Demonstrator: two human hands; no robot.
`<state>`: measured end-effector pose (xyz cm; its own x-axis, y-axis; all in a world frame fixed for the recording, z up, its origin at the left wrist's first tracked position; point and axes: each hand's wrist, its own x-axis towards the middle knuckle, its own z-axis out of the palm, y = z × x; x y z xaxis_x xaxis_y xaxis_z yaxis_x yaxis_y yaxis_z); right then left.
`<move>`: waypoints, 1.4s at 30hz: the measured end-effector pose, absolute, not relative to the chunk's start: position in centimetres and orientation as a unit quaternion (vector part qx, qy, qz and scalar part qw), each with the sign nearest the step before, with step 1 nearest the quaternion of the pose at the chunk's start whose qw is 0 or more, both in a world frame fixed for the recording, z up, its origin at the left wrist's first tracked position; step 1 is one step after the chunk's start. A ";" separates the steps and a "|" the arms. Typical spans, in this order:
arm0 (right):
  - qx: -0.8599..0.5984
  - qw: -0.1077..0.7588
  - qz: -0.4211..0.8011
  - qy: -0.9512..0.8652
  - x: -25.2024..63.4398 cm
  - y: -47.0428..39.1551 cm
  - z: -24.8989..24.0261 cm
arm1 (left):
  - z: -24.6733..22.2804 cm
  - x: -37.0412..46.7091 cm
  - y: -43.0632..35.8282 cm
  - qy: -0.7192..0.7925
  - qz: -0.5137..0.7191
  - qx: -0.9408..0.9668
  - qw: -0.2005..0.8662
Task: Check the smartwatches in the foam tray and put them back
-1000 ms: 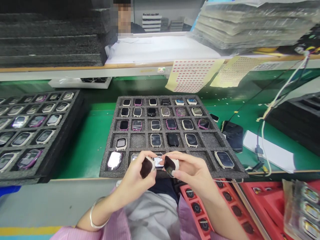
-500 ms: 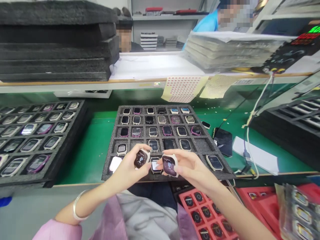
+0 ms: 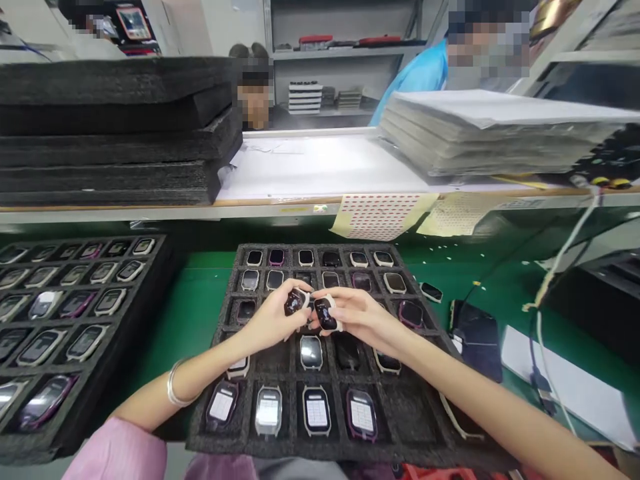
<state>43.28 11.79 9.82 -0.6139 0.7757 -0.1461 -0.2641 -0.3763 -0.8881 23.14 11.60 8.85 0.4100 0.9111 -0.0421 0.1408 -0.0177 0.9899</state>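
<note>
Above the middle of a black foam tray [image 3: 280, 450], my left hand [image 3: 280, 312] grips a watch [image 3: 296, 302] with a dark lit screen between thumb and fingers. Close to its right, my right hand [image 3: 363, 315] holds a second watch [image 3: 327, 313], pale-framed and also lit. The two hands nearly meet. Rows of watches lie in the tray's compartments below them. In the front row, several watches, such as a purple-framed one [image 3: 362, 415], show white screens. My hands and forearms hide part of the tray.
Another tray of watches [image 3: 55, 307] lies at the left. Black foam sheets [image 3: 115, 133] and a stack of plastic-wrapped trays [image 3: 480, 133] stand on the shelf. A phone-like black device [image 3: 475, 340], cables and a white strip [image 3: 570, 387] are at the right. People are behind the shelf.
The view has shifted, so the front row of the tray now shows fully and the red tray is mostly out of view. Both hands, each still holding its watch, are over rows farther back.
</note>
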 end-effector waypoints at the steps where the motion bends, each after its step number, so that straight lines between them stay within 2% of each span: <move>1: -0.287 0.331 0.785 -0.438 43.3 12.1 9.4 | 8.4 23.2 11.8 0.420 0.344 0.624 0.561; 9: -0.326 0.323 0.787 -0.412 44.0 12.3 7.0 | 6.9 22.8 12.0 0.439 0.308 0.601 0.592; 42: -0.363 0.332 0.754 -0.435 43.4 11.4 7.5 | 7.3 22.8 11.0 0.433 0.279 0.665 0.540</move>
